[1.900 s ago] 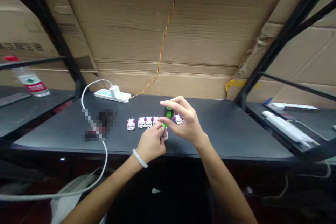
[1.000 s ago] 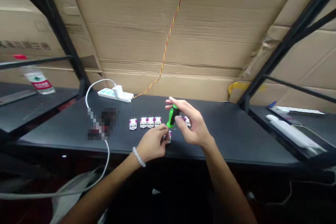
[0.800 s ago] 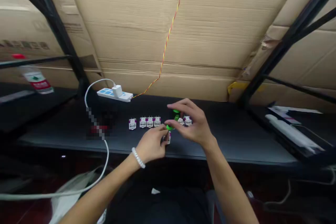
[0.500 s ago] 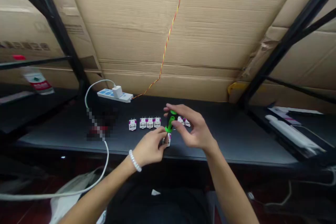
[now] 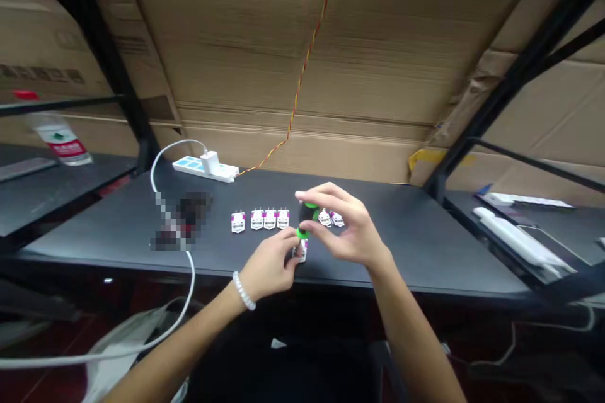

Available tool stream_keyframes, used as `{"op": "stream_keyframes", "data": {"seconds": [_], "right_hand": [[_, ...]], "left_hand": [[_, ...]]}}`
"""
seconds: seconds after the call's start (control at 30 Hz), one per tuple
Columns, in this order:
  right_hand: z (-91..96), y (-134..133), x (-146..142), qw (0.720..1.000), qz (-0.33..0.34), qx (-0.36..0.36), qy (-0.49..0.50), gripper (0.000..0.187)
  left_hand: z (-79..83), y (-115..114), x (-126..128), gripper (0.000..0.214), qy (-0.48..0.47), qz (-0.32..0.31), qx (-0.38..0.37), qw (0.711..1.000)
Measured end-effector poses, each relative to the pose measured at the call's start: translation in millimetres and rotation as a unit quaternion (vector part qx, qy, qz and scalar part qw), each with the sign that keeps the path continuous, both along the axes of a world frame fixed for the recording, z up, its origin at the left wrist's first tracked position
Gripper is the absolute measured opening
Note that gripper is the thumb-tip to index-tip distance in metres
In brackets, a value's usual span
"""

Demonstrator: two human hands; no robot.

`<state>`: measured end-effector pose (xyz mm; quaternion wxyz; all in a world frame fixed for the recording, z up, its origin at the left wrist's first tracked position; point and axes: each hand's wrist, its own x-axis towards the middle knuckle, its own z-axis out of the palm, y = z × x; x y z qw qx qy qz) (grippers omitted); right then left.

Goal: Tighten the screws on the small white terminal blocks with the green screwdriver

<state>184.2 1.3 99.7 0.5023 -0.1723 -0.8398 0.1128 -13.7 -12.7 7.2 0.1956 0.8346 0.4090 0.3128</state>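
My right hand [image 5: 343, 227] grips a green-and-black screwdriver [image 5: 308, 217] by its handle, upright, with the tip hidden among the fingers of both hands. My left hand [image 5: 267, 261] pinches a small white circuit module with magenta marks [image 5: 300, 252] on the bench, just below the screwdriver. A beaded bracelet [image 5: 243, 291] circles my left wrist. Several matching modules [image 5: 270, 219] stand in a row left of my hands, and two more [image 5: 330, 218] lie just beyond my right fingers.
The dark bench [image 5: 416, 264] carries a white power strip with a charger [image 5: 204, 168], a white cable [image 5: 155, 182] running off its front edge, and a pixelated object [image 5: 182, 220]. Black shelf frames stand at both sides, with cardboard behind and a red-and-yellow wire [image 5: 302, 69] hanging down it.
The screwdriver has turned in my right fingers and stands over the module in my left hand. My hands have shifted only slightly, and the view has swung a little.
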Motion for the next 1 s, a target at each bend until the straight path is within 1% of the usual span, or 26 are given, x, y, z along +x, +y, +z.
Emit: {"op": "stream_keyframes", "data": {"seconds": [0.13, 0.23, 0.3, 0.33, 0.43, 0.5, 0.6, 0.67, 0.87, 1.0], "right_hand": [[-0.9, 2, -3, 0.999, -0.028, 0.013, 0.008, 0.037], [-3.2, 2, -4, 0.998, -0.050, 0.027, 0.018, 0.039], [-3.6, 0, -3, 0.998, -0.052, 0.024, 0.012, 0.041], [-3.3, -1, -2, 0.999, -0.042, 0.013, 0.005, 0.043], [-1.5, -3, 1, 0.999, 0.018, -0.033, -0.015, 0.051], [-0.4, -2, 1, 0.999, 0.031, -0.041, -0.012, 0.049], [0.4, -1, -1, 1.000, -0.006, -0.022, 0.007, 0.035], [0.9, 0, -4, 0.999, -0.031, -0.017, 0.014, 0.029], [2.5, 1, -9, 0.997, -0.077, -0.007, -0.001, 0.026], [1.5, 3, -8, 0.997, -0.082, 0.000, 0.001, 0.028]], "left_hand": [[-2.3, -2, 5, 0.019, -0.004, 0.017, 0.014, 1.000], [-3.0, -2, 7, 0.021, -0.002, 0.030, 0.017, 0.999], [-4.0, -2, 8, 0.020, -0.002, 0.035, 0.018, 0.999], [-4.8, -2, 8, 0.020, -0.005, 0.034, 0.020, 0.999], [-7.3, -1, 7, 0.021, -0.012, 0.025, 0.019, 0.999], [-8.3, -1, 7, 0.021, -0.008, 0.028, 0.017, 0.999], [-8.5, -1, 7, 0.021, -0.006, 0.035, 0.020, 0.999], [-8.2, -1, 8, 0.021, -0.012, 0.032, 0.022, 0.999], [-5.2, -2, 10, 0.024, -0.024, 0.029, 0.013, 0.999], [-2.9, -2, 9, 0.023, -0.018, 0.026, 0.013, 0.999]]}}
